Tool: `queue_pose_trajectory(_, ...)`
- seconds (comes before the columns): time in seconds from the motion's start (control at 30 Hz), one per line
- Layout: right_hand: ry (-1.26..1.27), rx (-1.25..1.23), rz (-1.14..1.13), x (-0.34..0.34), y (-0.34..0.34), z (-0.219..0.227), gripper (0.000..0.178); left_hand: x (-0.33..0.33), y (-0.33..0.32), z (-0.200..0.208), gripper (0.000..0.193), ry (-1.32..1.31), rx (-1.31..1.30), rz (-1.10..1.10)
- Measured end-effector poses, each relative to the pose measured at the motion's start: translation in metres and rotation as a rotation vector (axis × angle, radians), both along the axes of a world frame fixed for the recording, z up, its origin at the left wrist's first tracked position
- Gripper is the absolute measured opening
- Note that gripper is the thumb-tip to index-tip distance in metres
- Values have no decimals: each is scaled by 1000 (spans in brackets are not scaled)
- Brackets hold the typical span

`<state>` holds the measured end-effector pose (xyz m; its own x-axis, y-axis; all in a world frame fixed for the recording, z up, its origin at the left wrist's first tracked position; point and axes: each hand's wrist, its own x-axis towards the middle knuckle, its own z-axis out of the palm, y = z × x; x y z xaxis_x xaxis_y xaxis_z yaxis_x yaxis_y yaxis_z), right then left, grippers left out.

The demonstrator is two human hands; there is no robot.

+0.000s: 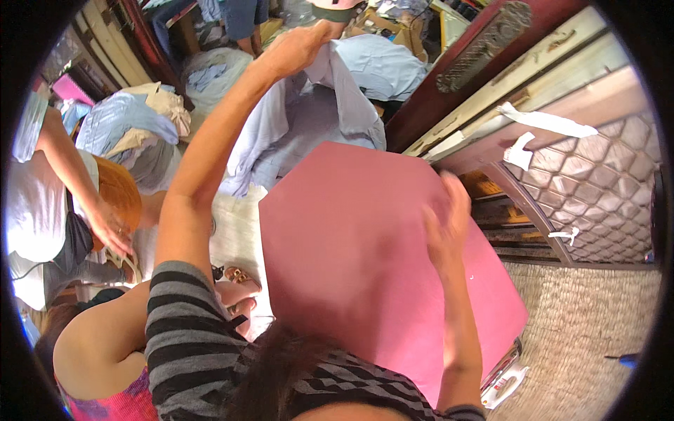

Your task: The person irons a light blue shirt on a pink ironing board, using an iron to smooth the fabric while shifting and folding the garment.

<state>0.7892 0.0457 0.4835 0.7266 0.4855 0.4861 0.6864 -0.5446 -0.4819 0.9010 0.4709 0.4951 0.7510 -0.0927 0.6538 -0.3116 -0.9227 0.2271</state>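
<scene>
Clamping far blue cloth (302, 130) in fingers of left hand (298, 50); holding right hand (449, 228) with fingers apart at right edge of pink board (337, 210).

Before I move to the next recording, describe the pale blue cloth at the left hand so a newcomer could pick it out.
Find the big pink surface across the middle of the view. Just beyond its far edge, the pale blue cloth rises to the outstretched left hand. Being held up in a hand sets it apart from the blue heap behind it.
</scene>
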Motion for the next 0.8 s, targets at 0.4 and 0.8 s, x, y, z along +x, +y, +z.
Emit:
queue_pose_trajectory(0.4,-187,484,112,58,70,45,36,-184,-182,251,4,-486,184,-254)
queue_pose_trajectory(0.8,-263,282,-90,-53,-173,174,26,-234,-254,243,2,-407,57,-229)
